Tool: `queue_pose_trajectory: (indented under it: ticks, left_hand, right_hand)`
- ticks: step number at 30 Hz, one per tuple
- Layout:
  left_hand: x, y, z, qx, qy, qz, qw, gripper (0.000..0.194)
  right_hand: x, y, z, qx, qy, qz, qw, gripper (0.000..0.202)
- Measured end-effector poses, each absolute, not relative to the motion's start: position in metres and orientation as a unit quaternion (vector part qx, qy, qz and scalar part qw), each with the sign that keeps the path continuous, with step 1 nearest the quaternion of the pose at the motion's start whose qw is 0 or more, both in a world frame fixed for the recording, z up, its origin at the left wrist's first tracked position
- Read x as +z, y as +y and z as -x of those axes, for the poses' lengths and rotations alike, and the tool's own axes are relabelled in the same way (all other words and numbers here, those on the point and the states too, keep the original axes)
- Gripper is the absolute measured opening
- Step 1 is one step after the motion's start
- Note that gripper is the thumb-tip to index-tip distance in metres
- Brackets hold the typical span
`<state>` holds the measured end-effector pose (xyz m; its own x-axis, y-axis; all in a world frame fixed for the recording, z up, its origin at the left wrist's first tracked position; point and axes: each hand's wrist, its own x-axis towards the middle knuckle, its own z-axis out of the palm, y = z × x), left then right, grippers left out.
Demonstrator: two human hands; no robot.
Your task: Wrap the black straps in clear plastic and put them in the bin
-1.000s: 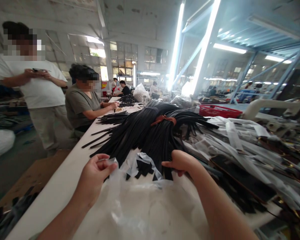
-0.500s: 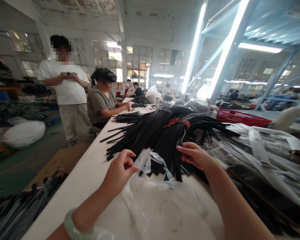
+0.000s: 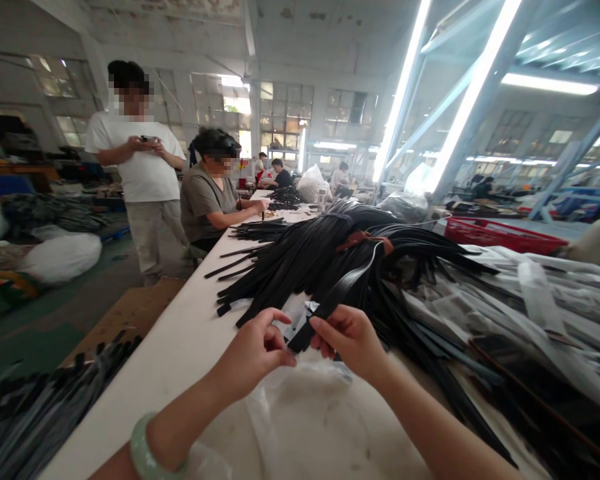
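Note:
My right hand [image 3: 347, 340] pinches a black strap [image 3: 337, 291] close to its free end, which points down and left. The strap runs back to a large bundle of black straps [image 3: 293, 273], bound with a reddish-brown tie [image 3: 353, 240]. Facing it, my left hand [image 3: 263, 343] has thumb and forefinger apart, right beside the strap's end; whether they touch is unclear. Crumpled clear plastic film [image 3: 300, 387] lies on the white table [image 3: 180, 360] below and behind my fingers. A pale green bangle [image 3: 145, 447] circles my left wrist.
Clear plastic wrapping [image 3: 485, 293] and dark straps crowd the right side, with a red basket [image 3: 505, 233] behind. Another strap pile [image 3: 45, 393] lies lower left. A seated person [image 3: 210, 193] works along the table's left edge; a standing person [image 3: 145, 160] holds a phone.
My right hand has moved left and slightly down, pulling one black strap out toward my left hand. Loose straps now spread further to the lower right. The view has shifted slightly.

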<state>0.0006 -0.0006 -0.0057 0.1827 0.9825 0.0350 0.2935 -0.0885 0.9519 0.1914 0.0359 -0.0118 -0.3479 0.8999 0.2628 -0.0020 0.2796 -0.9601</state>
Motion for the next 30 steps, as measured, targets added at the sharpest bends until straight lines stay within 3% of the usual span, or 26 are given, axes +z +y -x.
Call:
queue_pose_trajectory:
  ticks: [8, 12, 15, 21, 27, 30]
  left_hand:
    - [-0.004, -0.005, -0.002, 0.395, 0.499, -0.631, 0.443, 0.043]
    - [-0.002, -0.010, -0.006, 0.371, 0.491, -0.649, 0.448, 0.049]
    - [-0.004, -0.011, -0.009, 0.387, 0.498, -0.641, 0.437, 0.047]
    - [-0.009, -0.004, -0.008, 0.431, 0.504, -0.606, 0.438, 0.050]
    - [-0.003, -0.007, -0.009, 0.409, 0.537, -0.610, 0.415, 0.054]
    - [-0.005, -0.006, -0.009, 0.427, 0.536, -0.594, 0.421, 0.056]
  right_hand:
    - [-0.026, 0.034, -0.182, 0.587, -0.659, 0.312, 0.351, 0.040]
    - [-0.030, 0.048, -0.182, 0.673, -0.479, 0.368, 0.427, 0.045]
    - [-0.031, 0.048, -0.179, 0.627, -0.456, 0.384, 0.501, 0.041]
    - [-0.033, 0.023, -0.165, 0.535, -0.640, 0.291, 0.468, 0.037]
    - [-0.023, 0.050, -0.181, 0.619, -0.407, 0.339, 0.580, 0.043]
    - [-0.025, 0.045, -0.178, 0.608, -0.493, 0.299, 0.545, 0.038]
